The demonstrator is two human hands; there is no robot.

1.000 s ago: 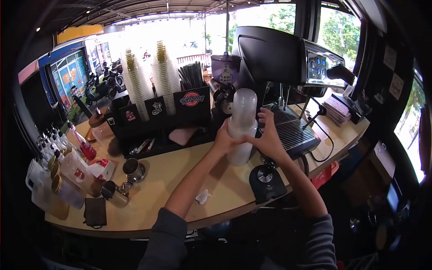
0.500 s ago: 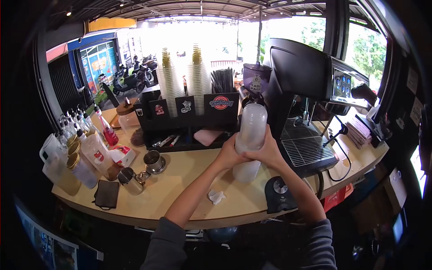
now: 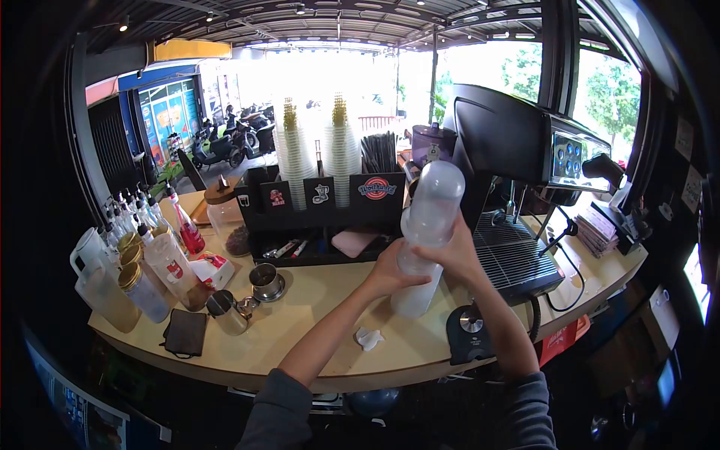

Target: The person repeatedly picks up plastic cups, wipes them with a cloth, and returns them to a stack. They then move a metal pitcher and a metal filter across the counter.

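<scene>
A frosted plastic shaker (image 3: 439, 191) with a domed top stands over the wooden counter, its top leaning to the right. My left hand (image 3: 391, 271) wraps its middle from the left, thumb stretched across the front. From the right, my right hand (image 3: 454, 251) grips it slightly higher up. The shaker's base shows below my hands, apparently on the counter; the far fingers are hidden behind it. A crumpled white tissue (image 3: 369, 338) lies left of the base, and a dark scale-like device with a round metal knob (image 3: 471, 322) sits to the right.
An espresso machine (image 3: 499, 135) stands at the right. Behind my hands, a black organizer (image 3: 270, 217) carries stacked plastic cups (image 3: 298, 161) and black straws (image 3: 381, 154). Pump bottles, jars and a pitcher (image 3: 105, 289) crowd the left, near a metal jug (image 3: 227, 311) and a dark pouch (image 3: 184, 332).
The shaker's top has leaned further right, and my right hand has shifted its hold around it. My left hand stays on its left side. The whole view has shifted slightly.
</scene>
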